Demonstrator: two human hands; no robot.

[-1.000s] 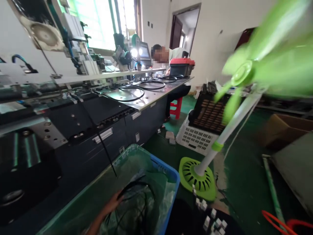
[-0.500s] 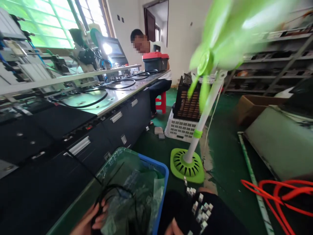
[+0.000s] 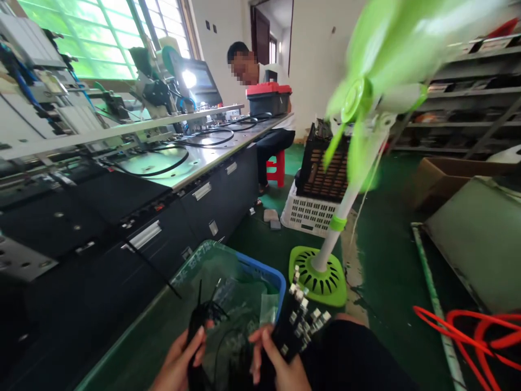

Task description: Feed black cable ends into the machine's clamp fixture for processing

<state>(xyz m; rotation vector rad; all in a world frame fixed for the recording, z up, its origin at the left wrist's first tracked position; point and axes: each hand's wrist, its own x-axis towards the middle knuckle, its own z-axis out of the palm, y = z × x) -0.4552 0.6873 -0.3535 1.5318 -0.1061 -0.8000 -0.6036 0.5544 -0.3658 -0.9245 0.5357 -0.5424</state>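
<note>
My left hand [image 3: 183, 358] is closed round a bundle of black cables [image 3: 197, 331] over the plastic-lined blue basket [image 3: 264, 266]. To its right, my right hand [image 3: 277, 355] grips a second bunch of black cables [image 3: 293, 331], whose white and metallic connector ends fan out up and to the right. Both bunches hang partly into the lower edge of the view, where their lower parts are dark. Clear plastic bags [image 3: 240, 304] lie in the basket behind my hands.
A green fan [image 3: 317, 266] with blurred blades stands ahead, beside a white crate [image 3: 309, 214]. A machine bench [image 3: 195, 201] runs along the left, with a seated person [image 3: 244, 62] at its far end. Orange hose [image 3: 468, 331] lies at right.
My right hand has risen from the lower edge and now holds the connector bunch higher and further left. My left hand has moved right with its cables. The view has shifted slightly left.
</note>
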